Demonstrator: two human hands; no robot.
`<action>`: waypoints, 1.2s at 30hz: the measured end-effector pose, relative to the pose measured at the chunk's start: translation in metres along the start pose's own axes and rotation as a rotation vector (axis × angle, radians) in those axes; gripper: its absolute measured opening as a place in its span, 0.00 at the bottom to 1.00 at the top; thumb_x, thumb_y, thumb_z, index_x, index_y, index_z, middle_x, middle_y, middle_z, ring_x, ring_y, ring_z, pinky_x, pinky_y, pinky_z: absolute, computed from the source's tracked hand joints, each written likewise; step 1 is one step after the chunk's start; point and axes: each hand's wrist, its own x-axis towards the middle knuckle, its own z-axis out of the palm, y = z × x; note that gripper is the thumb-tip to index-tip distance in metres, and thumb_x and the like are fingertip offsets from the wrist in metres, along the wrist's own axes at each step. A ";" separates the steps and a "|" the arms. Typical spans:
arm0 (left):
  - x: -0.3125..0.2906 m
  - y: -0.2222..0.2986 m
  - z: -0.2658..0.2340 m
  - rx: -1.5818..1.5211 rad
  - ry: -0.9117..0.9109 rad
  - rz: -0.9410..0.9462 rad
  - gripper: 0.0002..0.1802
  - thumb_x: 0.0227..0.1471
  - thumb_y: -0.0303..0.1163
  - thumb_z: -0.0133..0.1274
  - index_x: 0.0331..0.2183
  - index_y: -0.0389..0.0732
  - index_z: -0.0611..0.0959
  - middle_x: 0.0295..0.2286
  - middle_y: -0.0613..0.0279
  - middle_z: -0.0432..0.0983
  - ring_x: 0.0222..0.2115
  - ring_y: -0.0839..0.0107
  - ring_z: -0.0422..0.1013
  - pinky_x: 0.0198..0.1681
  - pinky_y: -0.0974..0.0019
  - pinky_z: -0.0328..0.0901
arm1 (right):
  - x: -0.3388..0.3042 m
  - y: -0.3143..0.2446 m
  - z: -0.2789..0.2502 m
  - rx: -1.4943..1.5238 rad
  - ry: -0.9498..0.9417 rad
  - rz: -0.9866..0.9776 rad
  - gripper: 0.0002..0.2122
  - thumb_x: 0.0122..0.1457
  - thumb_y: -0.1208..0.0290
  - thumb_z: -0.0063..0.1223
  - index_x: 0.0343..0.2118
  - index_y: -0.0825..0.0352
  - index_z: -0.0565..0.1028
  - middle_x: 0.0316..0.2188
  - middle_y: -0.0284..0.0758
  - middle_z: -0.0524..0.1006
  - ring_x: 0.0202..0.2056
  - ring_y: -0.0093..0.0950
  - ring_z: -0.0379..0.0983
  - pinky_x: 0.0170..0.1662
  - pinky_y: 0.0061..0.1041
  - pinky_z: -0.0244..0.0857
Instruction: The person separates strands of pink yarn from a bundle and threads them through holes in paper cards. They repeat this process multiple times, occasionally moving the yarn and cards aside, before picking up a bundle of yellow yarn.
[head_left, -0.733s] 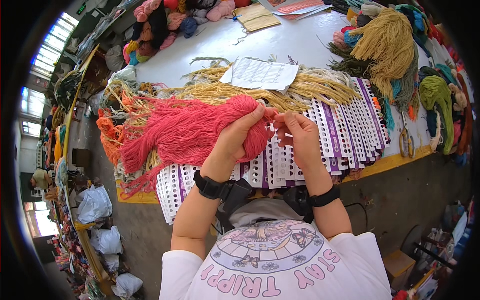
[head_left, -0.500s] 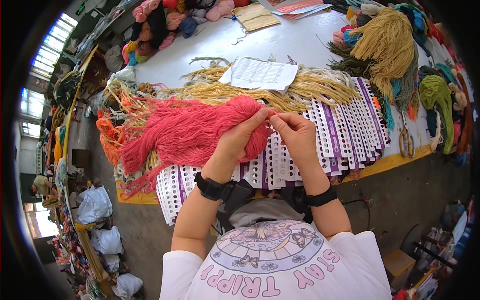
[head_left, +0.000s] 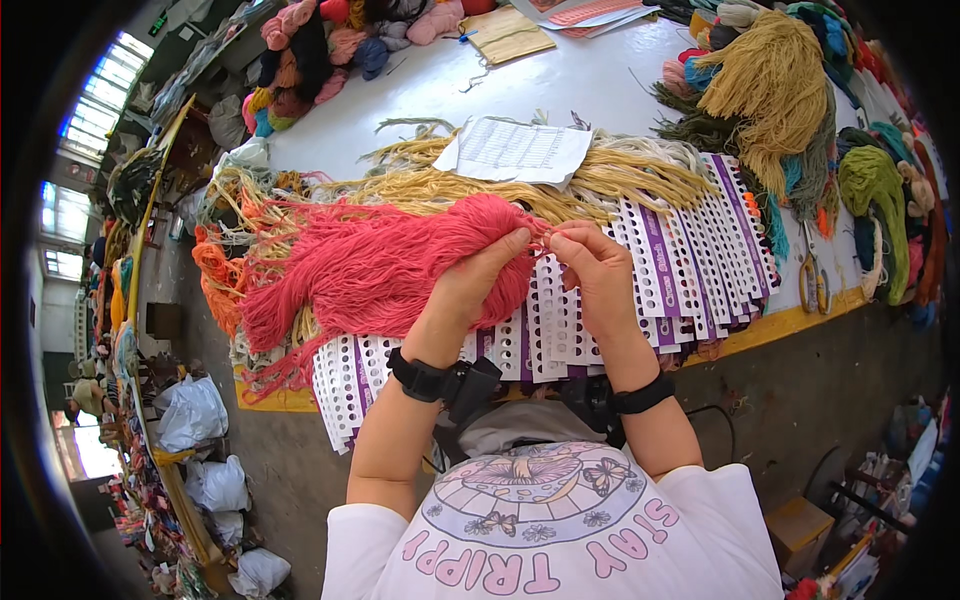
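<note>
A thick hank of coral-red yarn lies across the table, its loose ends spread to the left. My left hand is closed around the hank's right end, thumb along the top. Just right of it, my right hand pinches thin red strands drawn from that end, with fingertips close to my left thumb. Beneath and in front of the hank are rows of white punched thread cards with purple bands. Behind it lie tan and yellow threads, with a printed paper sheet on top.
Orange yarn lies by the hank's left end. Scissors rest at the table's right edge, below a large tan yarn bundle. Green yarn hangs farther right. A wooden board and yarn balls sit at the back.
My right hand's fingers have shifted slightly on the strands at the hank's end. My left hand keeps its hold, and the hank stays in nearly the same place.
</note>
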 end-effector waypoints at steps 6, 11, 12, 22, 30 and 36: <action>-0.005 0.023 -0.034 -0.533 -0.155 0.283 0.15 0.49 0.35 0.45 0.35 0.33 0.74 0.26 0.60 0.73 0.31 0.68 0.71 0.41 0.61 0.64 | -0.003 -0.020 -0.021 0.704 -0.029 -0.057 0.08 0.53 0.70 0.40 0.31 0.66 0.71 0.37 0.35 0.72 0.31 0.25 0.70 0.30 0.23 0.67; -0.028 0.098 -0.106 -1.281 -0.352 0.444 0.13 0.45 0.25 0.50 0.36 0.37 0.71 0.20 0.72 0.66 0.17 0.81 0.62 0.32 0.67 0.61 | -0.023 -0.116 -0.319 0.660 0.518 -0.650 0.09 0.47 0.76 0.44 0.12 0.64 0.64 0.14 0.32 0.65 0.21 0.25 0.66 0.40 0.34 0.63; -0.024 0.098 -0.100 -1.109 -0.434 0.509 0.08 0.45 0.26 0.50 0.31 0.39 0.71 0.20 0.72 0.65 0.16 0.83 0.61 0.31 0.70 0.61 | -0.031 -0.129 -0.322 0.652 0.533 -0.660 0.09 0.47 0.76 0.44 0.12 0.64 0.64 0.14 0.32 0.65 0.21 0.25 0.66 0.40 0.34 0.63; 0.030 -0.023 0.025 -0.089 -0.056 -0.362 0.09 0.47 0.35 0.52 0.30 0.39 0.75 0.16 0.67 0.69 0.18 0.79 0.66 0.20 0.79 0.62 | 0.032 -0.015 -0.047 -0.010 -0.496 0.256 0.14 0.57 0.61 0.40 0.42 0.65 0.64 0.20 0.29 0.67 0.16 0.13 0.62 0.15 0.13 0.62; 0.030 -0.028 0.024 -0.079 0.076 -0.358 0.08 0.44 0.32 0.53 0.27 0.38 0.77 0.20 0.65 0.72 0.20 0.79 0.68 0.22 0.78 0.61 | 0.029 -0.007 -0.036 -0.756 -0.217 -0.205 0.08 0.52 0.71 0.46 0.35 0.67 0.69 0.17 0.38 0.73 0.19 0.28 0.71 0.21 0.26 0.63; 0.041 -0.065 -0.004 0.749 0.210 0.129 0.12 0.44 0.34 0.51 0.30 0.35 0.76 0.23 0.58 0.74 0.26 0.69 0.70 0.31 0.67 0.62 | 0.036 0.007 -0.039 -0.849 -0.068 -0.271 0.05 0.49 0.72 0.48 0.25 0.68 0.73 0.16 0.41 0.72 0.20 0.35 0.71 0.24 0.29 0.62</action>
